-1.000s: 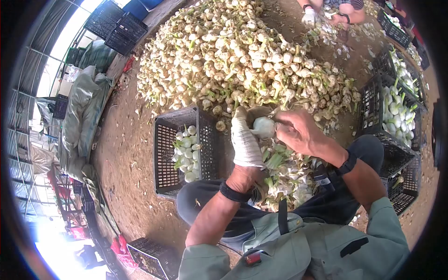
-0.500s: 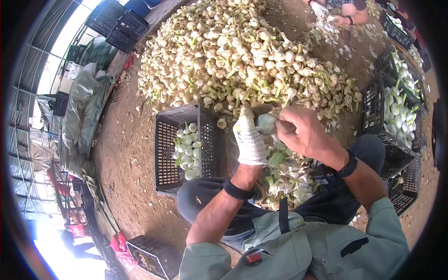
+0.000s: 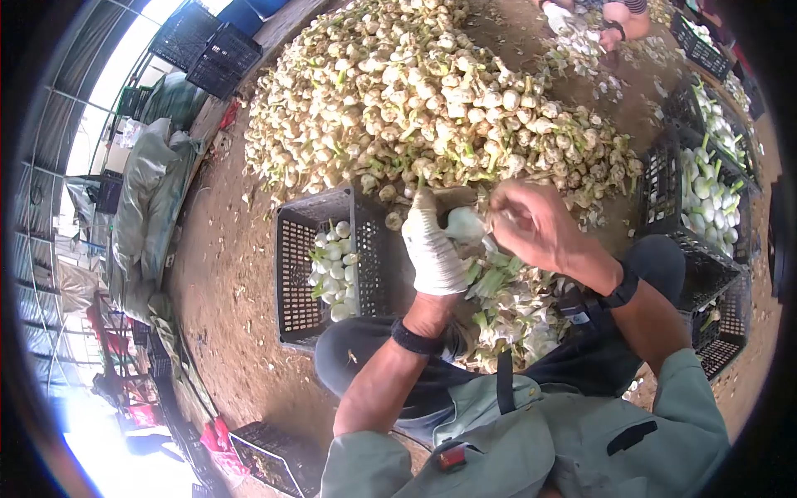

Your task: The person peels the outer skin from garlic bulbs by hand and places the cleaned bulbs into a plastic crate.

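Note:
My left hand (image 3: 433,249), in a white knitted glove, is closed round a pale, smooth garlic bulb (image 3: 466,226) that sticks out on its right side. Bare and curled, my right hand (image 3: 538,228) is just right of the bulb, thumb and fingers drawn together. Whatever lies between those fingertips is too small and blurred to make out. Below both hands, stripped garlic skins and leaves (image 3: 519,311) lie heaped between my legs. Left of my gloved hand stands a black plastic crate (image 3: 371,257) with cleaned white garlic bulbs (image 3: 334,266) inside.
A large pile of unpeeled garlic (image 3: 398,100) spreads ahead. On the right, black crates (image 3: 660,187) hold peeled bulbs (image 3: 710,199). Another person's gloved hand (image 3: 558,18) is at the top right. Grey-green sheeting (image 3: 149,207) lies along the left; another crate (image 3: 270,456) sits lower left.
My left hand has shifted slightly left and tilted, with the bulb in it. My right hand has turned, and its fingers have lifted a little off the bulb.

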